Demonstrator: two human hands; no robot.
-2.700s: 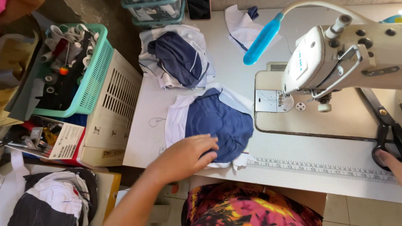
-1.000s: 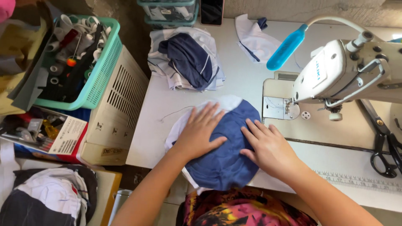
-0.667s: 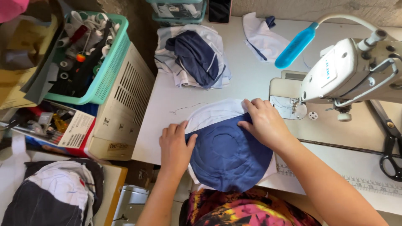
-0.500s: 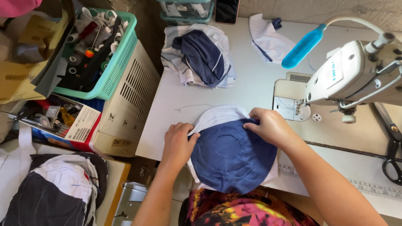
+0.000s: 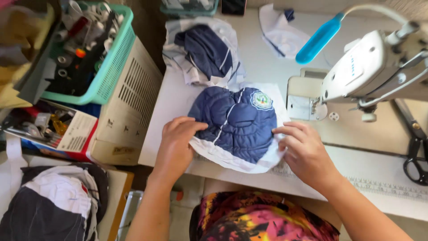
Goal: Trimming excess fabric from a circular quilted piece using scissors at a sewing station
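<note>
A white sewing machine (image 5: 379,71), black scissors (image 5: 417,156) and a green basket (image 5: 104,76) surround the table (image 5: 392,187).

I see a round green-and-white badge (image 5: 261,100) on the navy fabric and an open red-white-blue carton (image 5: 67,134) at left.

White tabletop (image 5: 267,53) with sewing machine (image 5: 379,71), blue gooseneck lamp (image 5: 318,40) lit; green basket (image 5: 111,67) on slatted cream crate (image 5: 129,111) left.

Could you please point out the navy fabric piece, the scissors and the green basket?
navy fabric piece (image 5: 236,122): head view, quilted middle.
scissors (image 5: 415,158): head view, black handle.
green basket (image 5: 109,73): head view, mesh side wall.
</note>
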